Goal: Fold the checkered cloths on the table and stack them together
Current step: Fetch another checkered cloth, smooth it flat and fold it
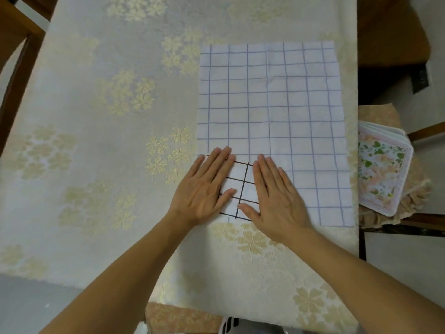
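My left hand (204, 186) and right hand (277, 196), both flat, press folded black-checked cloth (237, 189); unfolded blue-checked cloth (274, 112) lies underneath, extending away, rightward.

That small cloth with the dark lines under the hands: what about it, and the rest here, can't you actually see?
Head view, the only one:
- Small dark-lined cloth: mostly covered by the left hand and right hand; its layers cannot be counted.
- Blue-lined cloth: its near left corner is hidden under that small cloth.
- Floral stack at the right: its near side is hidden by the table edge; what it is stays unclear.
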`<state>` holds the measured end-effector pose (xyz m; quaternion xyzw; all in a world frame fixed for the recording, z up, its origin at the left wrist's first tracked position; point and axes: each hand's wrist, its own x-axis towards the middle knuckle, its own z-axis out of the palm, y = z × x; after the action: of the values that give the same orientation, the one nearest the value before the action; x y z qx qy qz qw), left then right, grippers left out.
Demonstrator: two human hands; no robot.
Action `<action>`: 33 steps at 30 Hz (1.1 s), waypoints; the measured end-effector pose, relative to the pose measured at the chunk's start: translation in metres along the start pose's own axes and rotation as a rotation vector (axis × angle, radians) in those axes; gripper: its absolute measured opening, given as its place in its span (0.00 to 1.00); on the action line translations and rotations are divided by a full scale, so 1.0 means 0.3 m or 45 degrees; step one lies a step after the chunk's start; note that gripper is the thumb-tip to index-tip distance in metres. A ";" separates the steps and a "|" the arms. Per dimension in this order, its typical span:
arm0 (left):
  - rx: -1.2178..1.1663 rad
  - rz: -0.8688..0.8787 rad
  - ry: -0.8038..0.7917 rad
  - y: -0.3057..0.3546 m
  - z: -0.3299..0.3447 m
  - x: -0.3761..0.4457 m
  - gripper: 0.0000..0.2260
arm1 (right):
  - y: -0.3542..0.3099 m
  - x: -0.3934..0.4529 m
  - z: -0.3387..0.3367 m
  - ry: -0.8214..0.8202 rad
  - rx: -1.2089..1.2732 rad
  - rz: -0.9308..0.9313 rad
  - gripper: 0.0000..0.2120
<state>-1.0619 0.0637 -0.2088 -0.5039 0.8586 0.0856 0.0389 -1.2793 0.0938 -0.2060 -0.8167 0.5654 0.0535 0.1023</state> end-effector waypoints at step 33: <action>-0.073 -0.186 0.004 0.098 0.005 -0.006 0.30 | -0.016 -0.008 0.004 0.019 0.055 0.019 0.34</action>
<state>-1.0868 0.0796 -0.2070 -0.5663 0.8169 0.1061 0.0292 -1.2757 0.0979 -0.2060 -0.8105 0.5732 0.0359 0.1152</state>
